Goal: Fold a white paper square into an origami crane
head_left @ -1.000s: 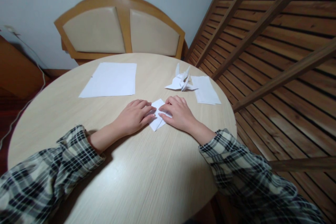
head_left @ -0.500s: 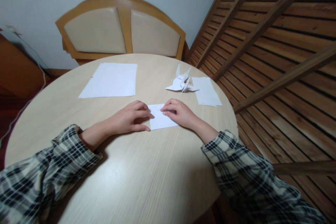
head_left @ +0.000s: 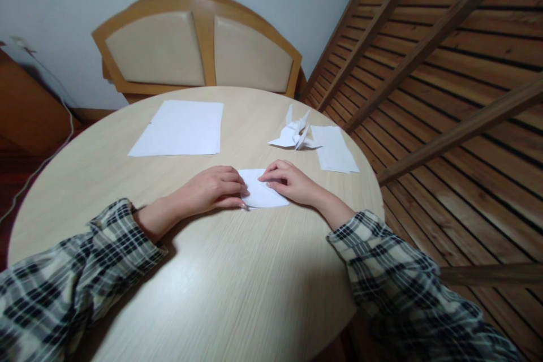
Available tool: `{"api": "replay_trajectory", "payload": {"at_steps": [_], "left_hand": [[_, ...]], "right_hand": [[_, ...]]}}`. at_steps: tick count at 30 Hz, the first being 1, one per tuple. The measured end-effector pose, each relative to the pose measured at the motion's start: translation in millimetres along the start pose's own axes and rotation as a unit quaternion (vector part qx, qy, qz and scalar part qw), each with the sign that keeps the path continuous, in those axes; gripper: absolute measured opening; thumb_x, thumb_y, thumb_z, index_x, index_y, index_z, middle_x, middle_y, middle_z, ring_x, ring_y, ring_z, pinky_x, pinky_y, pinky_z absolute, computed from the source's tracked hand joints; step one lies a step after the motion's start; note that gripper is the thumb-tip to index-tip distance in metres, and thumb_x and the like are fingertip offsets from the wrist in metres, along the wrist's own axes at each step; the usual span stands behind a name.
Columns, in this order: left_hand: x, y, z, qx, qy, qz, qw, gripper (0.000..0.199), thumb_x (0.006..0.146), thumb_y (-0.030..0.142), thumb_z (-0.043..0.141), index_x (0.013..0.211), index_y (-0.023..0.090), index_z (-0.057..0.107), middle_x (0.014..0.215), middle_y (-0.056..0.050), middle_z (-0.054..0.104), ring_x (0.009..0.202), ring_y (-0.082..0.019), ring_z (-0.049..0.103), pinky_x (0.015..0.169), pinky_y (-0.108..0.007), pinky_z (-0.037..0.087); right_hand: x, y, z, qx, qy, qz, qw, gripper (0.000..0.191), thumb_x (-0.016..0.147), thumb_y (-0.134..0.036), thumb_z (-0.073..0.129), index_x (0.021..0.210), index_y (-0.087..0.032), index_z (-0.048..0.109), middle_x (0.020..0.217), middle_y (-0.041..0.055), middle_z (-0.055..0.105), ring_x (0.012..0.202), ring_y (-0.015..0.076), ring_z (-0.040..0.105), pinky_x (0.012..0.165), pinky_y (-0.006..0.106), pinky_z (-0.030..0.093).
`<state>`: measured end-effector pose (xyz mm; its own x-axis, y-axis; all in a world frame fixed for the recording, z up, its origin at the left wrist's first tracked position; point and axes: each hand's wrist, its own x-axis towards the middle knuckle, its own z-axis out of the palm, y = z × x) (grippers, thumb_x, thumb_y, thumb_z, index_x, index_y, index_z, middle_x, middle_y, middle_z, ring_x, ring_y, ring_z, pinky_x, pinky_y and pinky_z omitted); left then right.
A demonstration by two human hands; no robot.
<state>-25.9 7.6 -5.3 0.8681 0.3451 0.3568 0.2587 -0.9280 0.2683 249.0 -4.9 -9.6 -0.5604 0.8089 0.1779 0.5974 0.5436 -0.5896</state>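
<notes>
White paper (head_left: 263, 194) between left hand (head_left: 214, 188) and right hand (head_left: 292, 182)

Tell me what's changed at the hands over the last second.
The small paper, one corner toward the person before, now has a curved edge facing that way. The left hand and right hand stay at it. The origami, large sheets and small sheets stayed put.

We read no text, label, brand, number or sign anywhere. Small dark mark (head_left: 150, 123) on left edge of large white sheets (head_left: 182, 129) on desk (head_left: 203, 288): too small for us to tell whether lettering.
</notes>
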Motion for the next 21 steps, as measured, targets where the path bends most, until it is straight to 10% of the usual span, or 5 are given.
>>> {"api": "replay_trajectory", "payload": {"at_steps": [12, 21], "left_hand": [[-0.3, 7.1, -2.3, 0.067, 0.039, 0.047, 0.996, 0.023, 0.102, 0.030, 0.054, 0.101, 0.020, 0.075, 0.093, -0.006, 0.079, 0.086, -0.020, 0.072, 0.080, -0.033, 0.056], [0.2, 1.6, -0.9, -0.016, 0.045, -0.066, 0.997, 0.029, 0.102, 0.033, 0.050, 0.089, 0.017, 0.070, 0.083, -0.007, 0.070, 0.081, -0.020, 0.063, 0.076, -0.032, 0.051]], "right_hand": [[-0.6, 5.3, 3.6, 0.018, 0.004, -0.038, 0.999, 0.024, 0.094, -0.015, 0.062, 0.113, -0.020, 0.076, 0.114, 0.0095, 0.063, 0.110, 0.0202, 0.057, 0.104, 0.041, 0.045], [-1.4, 2.5, 4.2, 0.043, -0.023, -0.051, 0.998, 0.024, 0.090, -0.018, 0.069, 0.114, -0.023, 0.075, 0.116, 0.0084, 0.062, 0.112, 0.0205, 0.056, 0.105, 0.042, 0.044]]}}
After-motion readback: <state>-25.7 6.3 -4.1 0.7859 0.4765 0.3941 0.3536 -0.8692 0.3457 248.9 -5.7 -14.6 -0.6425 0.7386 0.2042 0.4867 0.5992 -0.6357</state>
